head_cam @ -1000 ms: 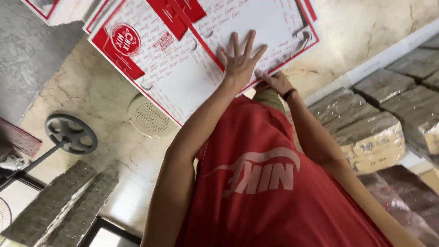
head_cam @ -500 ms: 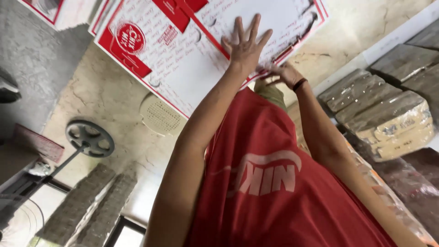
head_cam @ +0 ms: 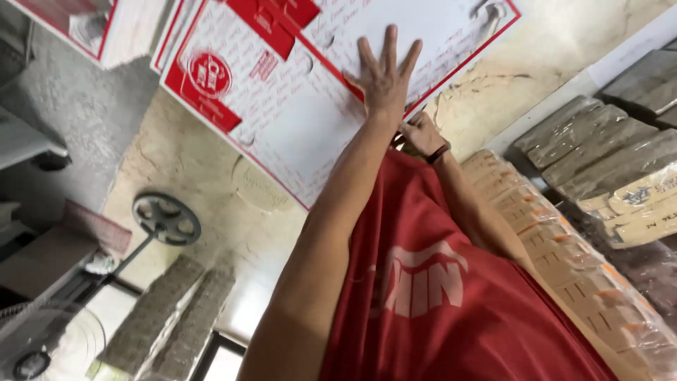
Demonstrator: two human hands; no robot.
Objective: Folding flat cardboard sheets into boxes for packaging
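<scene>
The left hand (head_cam: 384, 74) lies flat with its fingers spread on a flattened white-and-red cardboard box blank (head_cam: 296, 120), pressing down and gripping nothing. The right hand (head_cam: 421, 134), a dark band at its wrist, is curled at the blank's near edge just below the left; it appears to pinch a flap or corner there, though the grasp is partly hidden behind the left forearm. The blank rests unfolded on a pale stone worktop (head_cam: 183, 176), its panels all level and no wall raised, so the folding looks barely begun: the sheet is laid out and held steady, with the creasing and tucking left to do. Another printed carton (head_cam: 106, 28) stands at the far left corner. A dark metal handwheel (head_cam: 166, 219) sits on the worktop to the left. Wrapped bundles of brown flat stock (head_cam: 599, 162) are stacked to the right. The person's red shirt (head_cam: 437, 296) fills the near side.
</scene>
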